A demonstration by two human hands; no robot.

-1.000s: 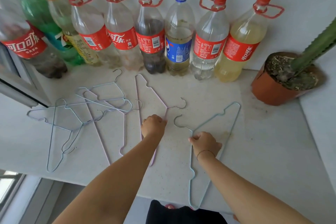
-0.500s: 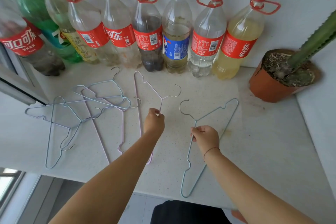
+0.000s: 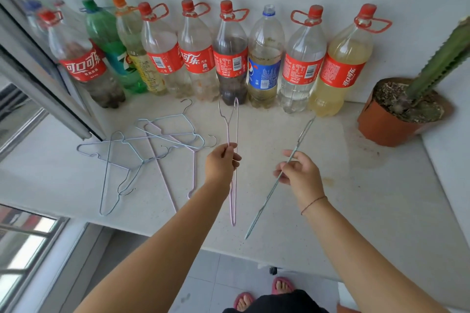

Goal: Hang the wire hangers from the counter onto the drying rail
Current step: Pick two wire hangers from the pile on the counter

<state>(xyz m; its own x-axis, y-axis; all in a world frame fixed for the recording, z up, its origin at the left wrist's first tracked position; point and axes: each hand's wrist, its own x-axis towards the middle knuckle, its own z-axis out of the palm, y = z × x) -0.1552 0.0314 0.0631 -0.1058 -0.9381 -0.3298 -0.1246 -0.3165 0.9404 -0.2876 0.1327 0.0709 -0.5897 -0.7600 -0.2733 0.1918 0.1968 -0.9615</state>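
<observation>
Head camera, looking down at a counter. A thin pink wire clothes hanger (image 3: 237,124) is held above the counter, just left of centre, and is seen almost edge-on. Its long axis runs from 12 o'clock to 6 o'clock, and its hook curves up toward 11 o'clock. The left hand (image 3: 221,162) pinches it at the neck of the hook between thumb and curled fingers, with the forearm reaching in from 7 o'clock.

A pale blue wire clothes hanger (image 3: 262,209) is held just right of centre, also edge-on, so it reads as a single line. It slants from 1 o'clock down to 7 o'clock, and its hook cannot be made out. The right hand (image 3: 300,175) pinches it near the middle, the other fingers loosely spread, with a thin cord around the wrist. That forearm enters from 5 o'clock. The two held hangers are near each other but apart.

At 9 o'clock a tangle of blue and pink wire hangers (image 3: 152,142) lies flat on the white speckled stone counter (image 3: 330,198).

A row of large plastic soda bottles (image 3: 231,58), mostly red-labelled, stands against the white wall at 12 o'clock. A green cactus in a terracotta pot (image 3: 389,119) sits at 3 o'clock. A grey metal window frame (image 3: 38,89) crosses 10 o'clock. At 6 o'clock are feet in pink sandals (image 3: 282,284) on pale floor tiles.
</observation>
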